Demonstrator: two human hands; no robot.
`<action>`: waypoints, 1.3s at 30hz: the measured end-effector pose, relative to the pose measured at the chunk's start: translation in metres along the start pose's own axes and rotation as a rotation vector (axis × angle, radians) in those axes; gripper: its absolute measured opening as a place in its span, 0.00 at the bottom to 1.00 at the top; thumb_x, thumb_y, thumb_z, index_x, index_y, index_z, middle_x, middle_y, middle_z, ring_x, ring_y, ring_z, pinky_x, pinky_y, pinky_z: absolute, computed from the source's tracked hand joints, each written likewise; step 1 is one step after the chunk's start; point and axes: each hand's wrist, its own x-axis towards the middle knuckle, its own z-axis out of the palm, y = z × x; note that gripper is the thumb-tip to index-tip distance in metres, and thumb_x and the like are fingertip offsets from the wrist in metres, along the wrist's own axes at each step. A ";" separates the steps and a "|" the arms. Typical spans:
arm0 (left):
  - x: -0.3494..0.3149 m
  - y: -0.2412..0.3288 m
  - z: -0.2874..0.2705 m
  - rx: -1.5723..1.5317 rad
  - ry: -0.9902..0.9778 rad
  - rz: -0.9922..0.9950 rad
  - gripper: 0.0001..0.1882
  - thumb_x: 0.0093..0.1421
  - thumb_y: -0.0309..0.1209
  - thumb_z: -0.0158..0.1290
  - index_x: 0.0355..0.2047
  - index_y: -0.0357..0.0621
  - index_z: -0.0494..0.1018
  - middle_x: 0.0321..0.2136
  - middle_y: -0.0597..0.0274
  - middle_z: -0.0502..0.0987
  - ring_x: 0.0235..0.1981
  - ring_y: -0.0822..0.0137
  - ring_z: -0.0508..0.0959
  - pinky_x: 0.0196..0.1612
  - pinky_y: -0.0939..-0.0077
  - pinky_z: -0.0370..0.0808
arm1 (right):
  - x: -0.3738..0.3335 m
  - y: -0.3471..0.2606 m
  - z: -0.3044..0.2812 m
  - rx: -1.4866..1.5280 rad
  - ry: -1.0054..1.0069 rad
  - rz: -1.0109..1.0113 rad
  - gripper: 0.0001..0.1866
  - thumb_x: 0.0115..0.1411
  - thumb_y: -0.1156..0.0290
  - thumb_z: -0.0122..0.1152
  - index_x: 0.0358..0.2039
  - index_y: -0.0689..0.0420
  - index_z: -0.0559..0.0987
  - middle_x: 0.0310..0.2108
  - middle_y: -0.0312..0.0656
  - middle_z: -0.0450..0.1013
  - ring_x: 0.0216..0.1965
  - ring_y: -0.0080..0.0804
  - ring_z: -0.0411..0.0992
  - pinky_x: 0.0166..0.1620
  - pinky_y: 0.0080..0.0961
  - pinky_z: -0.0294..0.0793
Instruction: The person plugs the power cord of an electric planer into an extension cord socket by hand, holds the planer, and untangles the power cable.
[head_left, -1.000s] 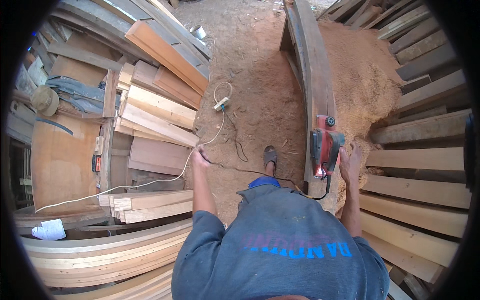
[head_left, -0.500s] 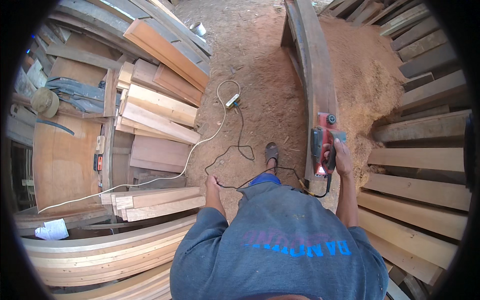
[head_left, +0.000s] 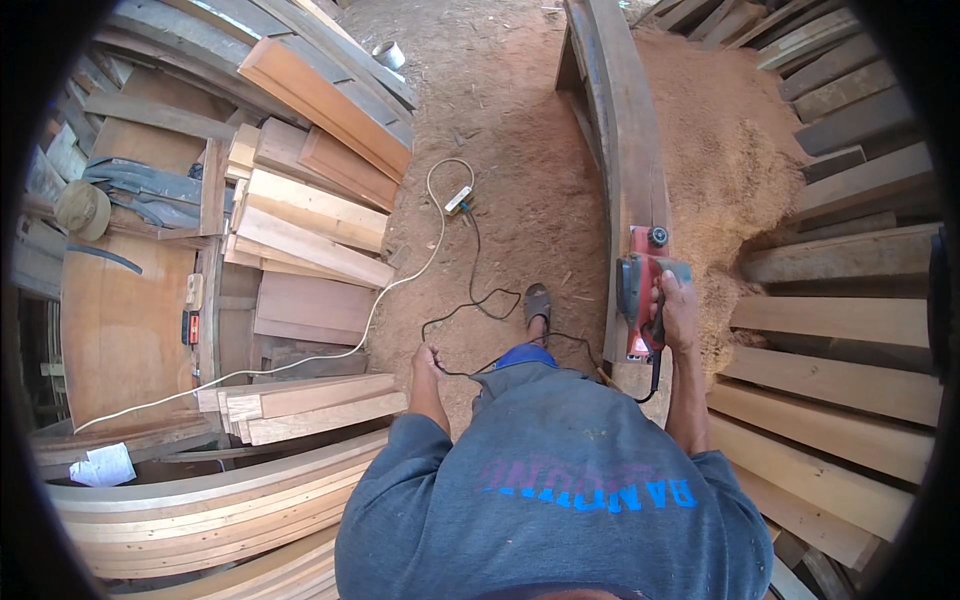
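My right hand (head_left: 677, 312) is wrapped round the rear handle of a red electric planer (head_left: 640, 240), which rests on the near end of a long wooden plank (head_left: 634, 150). The plank lies along a narrow raised bench running away from me. Low at my left side, my left hand (head_left: 428, 362) is closed on the planer's black power cord (head_left: 480, 303). That cord runs over the ground to a small socket block (head_left: 458, 200), where it meets a white extension cord (head_left: 410, 279). The planer's underside is hidden against the plank.
Stacked boards (head_left: 310, 215) and a wooden panel (head_left: 130, 330) fill the left side. Rows of timber (head_left: 830, 325) stand along the right. Wood shavings (head_left: 740, 190) pile up beside the bench. A white container (head_left: 388, 55) lies far off on the ground.
The planer and my right hand have shifted slightly on the plank. The black cord's loop by my left hand has changed shape, with my left hand still closed on it.
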 end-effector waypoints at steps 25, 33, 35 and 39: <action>-0.320 0.294 0.138 0.160 -0.314 1.652 0.11 0.68 0.39 0.48 0.35 0.47 0.69 0.21 0.74 0.62 0.21 0.80 0.61 0.23 0.84 0.59 | 0.012 0.027 -0.032 -0.098 -0.080 0.000 0.19 0.68 0.52 0.50 0.34 0.57 0.75 0.22 0.29 0.68 0.18 0.17 0.66 0.22 0.15 0.67; -0.046 0.075 0.099 0.028 -0.179 0.219 0.09 0.68 0.39 0.46 0.31 0.54 0.70 0.16 0.76 0.63 0.11 0.79 0.60 0.12 0.81 0.57 | 0.012 0.027 -0.037 -0.105 -0.121 -0.020 0.19 0.69 0.54 0.47 0.37 0.59 0.75 0.22 0.31 0.69 0.19 0.17 0.67 0.23 0.16 0.69; -0.022 0.051 0.088 -0.007 -0.198 0.109 0.08 0.67 0.37 0.47 0.29 0.55 0.69 0.15 0.76 0.63 0.11 0.78 0.60 0.12 0.80 0.57 | 0.012 0.025 -0.035 -0.111 -0.127 -0.028 0.19 0.70 0.54 0.47 0.38 0.59 0.75 0.22 0.31 0.69 0.19 0.17 0.67 0.23 0.16 0.69; 0.028 0.044 0.045 -0.286 -0.260 0.032 0.07 0.62 0.33 0.50 0.26 0.55 0.67 0.13 0.75 0.62 0.11 0.76 0.61 0.13 0.78 0.58 | 0.009 0.013 -0.020 -0.122 -0.195 -0.064 0.20 0.70 0.54 0.46 0.40 0.60 0.74 0.24 0.34 0.71 0.20 0.19 0.69 0.24 0.18 0.70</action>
